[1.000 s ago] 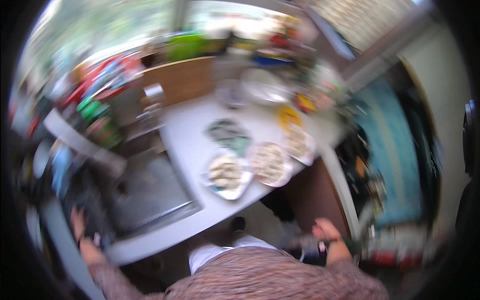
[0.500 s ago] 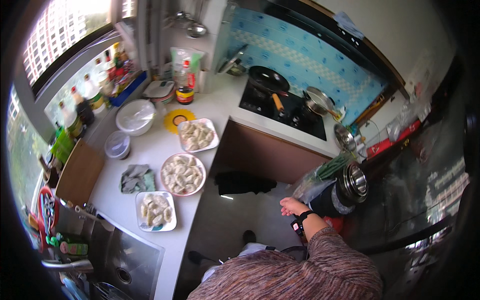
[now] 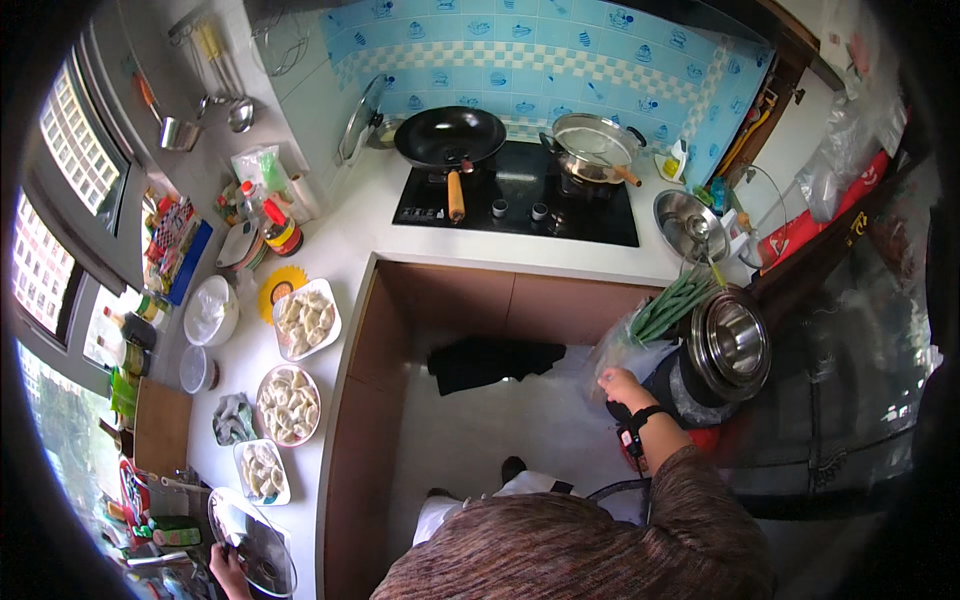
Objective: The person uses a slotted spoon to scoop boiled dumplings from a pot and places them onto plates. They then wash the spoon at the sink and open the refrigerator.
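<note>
Pinching the clear plastic bag [image 3: 628, 352] of greens, right hand [image 3: 622, 385] fingers close on its edge.

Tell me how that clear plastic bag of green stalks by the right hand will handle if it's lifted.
The plastic bag looks thin and crinkled, so probably floppy and light. The long green stalks poke out of its top, so they may slide or tip out. The right hand touches it.

Clear plastic bag [image 3: 628, 345] of long green stalks: on the floor by the right hand [image 3: 622, 385], beside stacked steel pots.
Bottle with red cap and dark label [image 3: 281, 232]: counter corner left of the hob.
Clear packet with green contents [image 3: 262, 170]: upright against the wall behind it.
Colourful packets and bottles [image 3: 172, 235]: along the window sill, too small to tell apart.
Red bag [image 3: 820, 215]: far right, by the doorway.
</note>
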